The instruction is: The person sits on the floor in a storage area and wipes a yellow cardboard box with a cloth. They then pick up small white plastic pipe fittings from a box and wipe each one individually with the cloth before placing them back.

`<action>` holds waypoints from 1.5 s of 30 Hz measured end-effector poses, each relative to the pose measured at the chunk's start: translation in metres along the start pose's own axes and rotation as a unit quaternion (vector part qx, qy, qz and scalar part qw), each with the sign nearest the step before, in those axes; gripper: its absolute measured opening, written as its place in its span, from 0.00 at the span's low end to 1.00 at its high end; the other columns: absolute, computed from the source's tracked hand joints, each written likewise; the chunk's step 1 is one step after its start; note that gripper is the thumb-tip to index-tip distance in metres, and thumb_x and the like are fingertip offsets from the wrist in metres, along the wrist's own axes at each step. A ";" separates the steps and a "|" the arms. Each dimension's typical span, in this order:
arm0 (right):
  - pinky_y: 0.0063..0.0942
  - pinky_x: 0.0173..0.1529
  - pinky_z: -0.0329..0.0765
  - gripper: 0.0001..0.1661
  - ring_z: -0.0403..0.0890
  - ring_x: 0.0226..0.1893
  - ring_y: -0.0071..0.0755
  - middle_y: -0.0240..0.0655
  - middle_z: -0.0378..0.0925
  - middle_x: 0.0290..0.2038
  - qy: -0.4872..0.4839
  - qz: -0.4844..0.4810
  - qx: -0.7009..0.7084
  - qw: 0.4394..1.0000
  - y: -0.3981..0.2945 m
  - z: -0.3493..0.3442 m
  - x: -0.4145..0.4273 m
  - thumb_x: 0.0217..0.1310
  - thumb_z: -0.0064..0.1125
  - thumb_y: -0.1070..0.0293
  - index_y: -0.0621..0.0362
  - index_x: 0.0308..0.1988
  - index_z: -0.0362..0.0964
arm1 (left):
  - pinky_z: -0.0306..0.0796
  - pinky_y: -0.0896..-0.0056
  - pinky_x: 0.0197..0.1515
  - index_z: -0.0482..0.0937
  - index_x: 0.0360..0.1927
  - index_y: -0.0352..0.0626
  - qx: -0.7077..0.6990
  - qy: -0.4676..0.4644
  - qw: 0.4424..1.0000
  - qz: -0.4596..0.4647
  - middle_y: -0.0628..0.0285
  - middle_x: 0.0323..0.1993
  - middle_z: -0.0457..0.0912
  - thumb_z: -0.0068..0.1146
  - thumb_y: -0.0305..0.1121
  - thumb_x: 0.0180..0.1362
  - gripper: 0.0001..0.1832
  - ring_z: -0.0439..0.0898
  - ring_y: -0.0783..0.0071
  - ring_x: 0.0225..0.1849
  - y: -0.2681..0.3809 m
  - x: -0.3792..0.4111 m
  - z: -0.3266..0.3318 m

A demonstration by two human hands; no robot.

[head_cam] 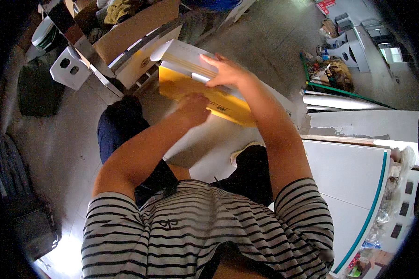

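A long cardboard box [181, 83] with a yellow side panel lies slantwise before me. A white flap [176, 52] stands up along its far side. My right hand [227, 71] spans the top of the box from the far right, fingers on the white flap and thumb near the upper edge of the yellow panel. Blurred and curled, my left hand [195, 108] touches the yellow panel near its lower edge. Its fingertips are hidden, so its grip is unclear. Small dark print and a printed code show on the panel.
Open cartons [136, 35] with cloth-like items stand at the far left, near a white bucket [43, 33]. A white panel with oval holes [70, 68] leans below. To my right are a white board with teal edging [345, 171], pale rolls [338, 101] and a heap of scraps [330, 71].
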State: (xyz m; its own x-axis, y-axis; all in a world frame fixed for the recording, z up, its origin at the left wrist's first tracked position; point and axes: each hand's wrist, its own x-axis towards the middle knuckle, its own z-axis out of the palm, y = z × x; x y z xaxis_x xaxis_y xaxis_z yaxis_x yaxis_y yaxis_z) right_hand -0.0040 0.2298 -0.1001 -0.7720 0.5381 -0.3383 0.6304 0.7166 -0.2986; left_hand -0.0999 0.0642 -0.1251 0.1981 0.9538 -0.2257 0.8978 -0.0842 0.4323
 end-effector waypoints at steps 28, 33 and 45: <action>0.30 0.44 0.71 0.32 0.77 0.39 0.37 0.43 0.78 0.38 -0.004 0.096 0.179 0.979 0.018 -0.054 0.007 0.41 0.60 0.44 0.55 0.43 0.75 | 0.70 0.72 0.29 0.78 0.33 0.36 -0.375 0.128 0.901 -0.175 0.55 0.23 0.77 0.49 0.51 0.54 0.24 0.76 0.74 0.24 -0.153 0.066 -0.102; 0.33 0.39 0.71 0.32 0.77 0.34 0.39 0.44 0.78 0.33 0.017 0.097 0.129 0.987 0.026 -0.068 0.007 0.43 0.56 0.41 0.59 0.38 0.76 | 0.70 0.74 0.27 0.77 0.30 0.37 -0.425 0.199 0.875 -0.123 0.60 0.21 0.77 0.49 0.53 0.55 0.24 0.74 0.76 0.21 -0.158 0.073 -0.104; 0.36 0.37 0.71 0.30 0.77 0.32 0.44 0.47 0.77 0.30 0.046 0.068 0.077 0.994 0.025 -0.072 0.012 0.44 0.53 0.43 0.60 0.36 0.75 | 0.69 0.59 0.42 0.78 0.33 0.39 -0.177 0.263 0.939 -0.133 0.45 0.29 0.78 0.41 0.52 0.57 0.24 0.78 0.49 0.36 -0.145 0.077 -0.110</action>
State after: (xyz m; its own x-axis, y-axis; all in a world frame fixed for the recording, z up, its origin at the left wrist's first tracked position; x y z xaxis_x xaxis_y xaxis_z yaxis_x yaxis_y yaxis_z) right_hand -0.0034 0.2866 -0.0480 -0.6784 0.6691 -0.3035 0.7290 0.5619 -0.3908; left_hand -0.2580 0.1820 -0.1089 -0.3207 0.9456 0.0554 0.6829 0.1902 0.7053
